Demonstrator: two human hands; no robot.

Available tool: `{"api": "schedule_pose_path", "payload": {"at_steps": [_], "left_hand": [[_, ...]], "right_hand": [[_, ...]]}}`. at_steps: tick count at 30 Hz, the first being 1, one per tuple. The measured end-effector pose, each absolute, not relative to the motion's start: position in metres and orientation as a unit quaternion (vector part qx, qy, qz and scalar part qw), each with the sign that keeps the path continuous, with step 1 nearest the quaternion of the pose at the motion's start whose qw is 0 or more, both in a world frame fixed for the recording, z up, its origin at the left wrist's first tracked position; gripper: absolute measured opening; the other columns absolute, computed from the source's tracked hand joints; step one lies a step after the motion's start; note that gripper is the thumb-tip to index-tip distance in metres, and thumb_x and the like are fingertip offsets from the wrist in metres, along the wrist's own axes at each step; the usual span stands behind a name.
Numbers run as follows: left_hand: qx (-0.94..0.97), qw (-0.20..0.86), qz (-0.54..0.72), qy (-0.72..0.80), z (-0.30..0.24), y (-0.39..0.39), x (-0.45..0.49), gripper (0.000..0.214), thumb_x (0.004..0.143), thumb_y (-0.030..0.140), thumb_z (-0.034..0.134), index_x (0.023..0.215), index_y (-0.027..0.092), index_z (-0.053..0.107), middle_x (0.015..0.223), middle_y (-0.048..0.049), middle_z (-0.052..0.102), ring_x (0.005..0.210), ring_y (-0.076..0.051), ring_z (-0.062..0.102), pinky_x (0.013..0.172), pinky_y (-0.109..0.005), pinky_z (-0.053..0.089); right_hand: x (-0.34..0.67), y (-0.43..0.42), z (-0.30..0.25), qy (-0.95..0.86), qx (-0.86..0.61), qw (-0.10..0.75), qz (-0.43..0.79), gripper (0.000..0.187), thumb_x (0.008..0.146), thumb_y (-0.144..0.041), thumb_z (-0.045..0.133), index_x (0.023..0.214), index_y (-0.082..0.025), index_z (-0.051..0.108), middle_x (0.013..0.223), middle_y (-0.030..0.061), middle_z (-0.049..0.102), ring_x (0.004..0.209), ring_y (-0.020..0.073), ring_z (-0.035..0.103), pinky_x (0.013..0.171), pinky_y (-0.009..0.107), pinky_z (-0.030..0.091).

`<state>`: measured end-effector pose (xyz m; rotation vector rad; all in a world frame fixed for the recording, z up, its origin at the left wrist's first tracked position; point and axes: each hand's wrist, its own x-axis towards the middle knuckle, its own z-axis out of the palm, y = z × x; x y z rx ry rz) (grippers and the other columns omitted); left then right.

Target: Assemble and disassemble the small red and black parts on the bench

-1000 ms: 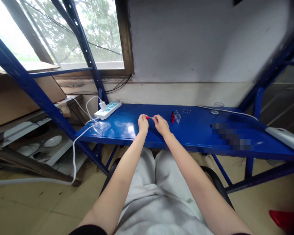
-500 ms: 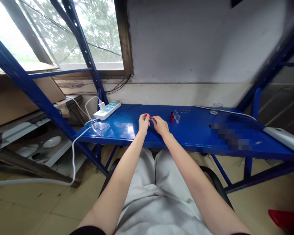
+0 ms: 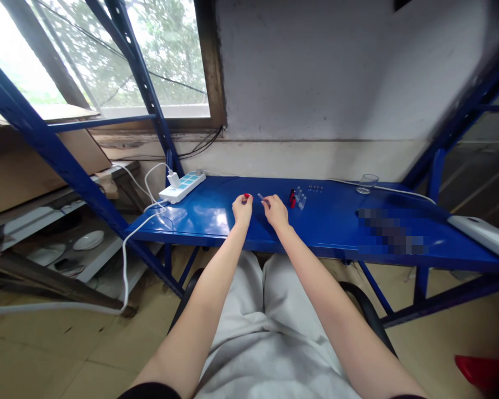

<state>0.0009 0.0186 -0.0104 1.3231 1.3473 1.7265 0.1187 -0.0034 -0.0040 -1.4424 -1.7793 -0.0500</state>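
Both my hands hover over the blue metal table (image 3: 216,221). My left hand (image 3: 242,208) pinches a small red cap (image 3: 247,195) at its fingertips. My right hand (image 3: 275,211) pinches a small clear tube (image 3: 260,197), held a short way from the cap. Just right of my right hand stands a cluster of small clear vials (image 3: 301,199) with a red and black piece (image 3: 292,198) beside them. A row of tiny dark bits (image 3: 315,189) lies behind the vials.
A white power strip (image 3: 182,187) with a plugged-in white cable (image 3: 127,249) sits at the table's back left. A clear glass (image 3: 366,183) stands at the back right, a white object (image 3: 484,235) at the far right edge. Blue rack posts flank the table.
The red cap and the clear tube were joined between my hands a second ago. Now they are apart, the cap in my left hand and the tube in my right.
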Motion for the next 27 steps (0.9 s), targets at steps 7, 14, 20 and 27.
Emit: {"api": "schedule_pose_path", "payload": {"at_steps": [7, 14, 20, 27], "left_hand": [[0.64, 0.187, 0.505, 0.547, -0.0186, 0.021, 0.0019, 0.015, 0.067, 0.026, 0.062, 0.055, 0.018, 0.058, 0.055, -0.0012, 0.055, 0.053, -0.013, 0.048, 0.058, -0.026, 0.037], [0.68, 0.147, 0.459, 0.552, -0.0186, 0.02, 0.0023, 0.021, 0.066, 0.023, 0.061, 0.048, 0.019, 0.052, 0.05, 0.0001, 0.05, 0.049, -0.012, 0.043, 0.055, -0.026, 0.033], [0.694, 0.124, 0.438, 0.558, -0.0191, 0.0219, 0.0026, 0.023, 0.063, 0.022, 0.062, 0.045, 0.018, 0.049, 0.048, -0.0001, 0.047, 0.049, -0.012, 0.042, 0.056, -0.027, 0.033], [0.672, 0.124, 0.458, 0.569, -0.0173, 0.0188, 0.0019, 0.013, 0.062, 0.017, 0.059, 0.074, 0.017, 0.064, 0.079, -0.0054, 0.059, 0.077, -0.016, 0.055, 0.075, -0.028, 0.042]], "right_hand": [[0.1252, 0.0032, -0.0077, -0.66, -0.623, 0.411, 0.085, 0.016, 0.082, -0.027, 0.048, 0.087, -0.019, 0.062, 0.085, 0.0075, 0.066, 0.08, 0.0197, 0.06, 0.068, 0.029, 0.042], [0.1245, 0.0051, -0.0079, -0.667, -0.646, 0.36, 0.098, 0.014, 0.081, -0.029, 0.052, 0.084, -0.021, 0.064, 0.086, 0.0055, 0.068, 0.082, 0.0197, 0.061, 0.07, 0.029, 0.041], [0.1248, 0.0048, -0.0067, -0.665, -0.666, 0.328, 0.086, 0.015, 0.077, -0.031, 0.056, 0.082, -0.022, 0.066, 0.087, 0.0063, 0.067, 0.084, 0.0209, 0.06, 0.07, 0.031, 0.04], [0.1243, 0.0011, -0.0044, -0.668, -0.673, 0.312, 0.063, 0.022, 0.075, -0.033, 0.053, 0.088, -0.02, 0.065, 0.089, 0.0051, 0.064, 0.089, 0.02, 0.056, 0.075, 0.03, 0.038]]}}
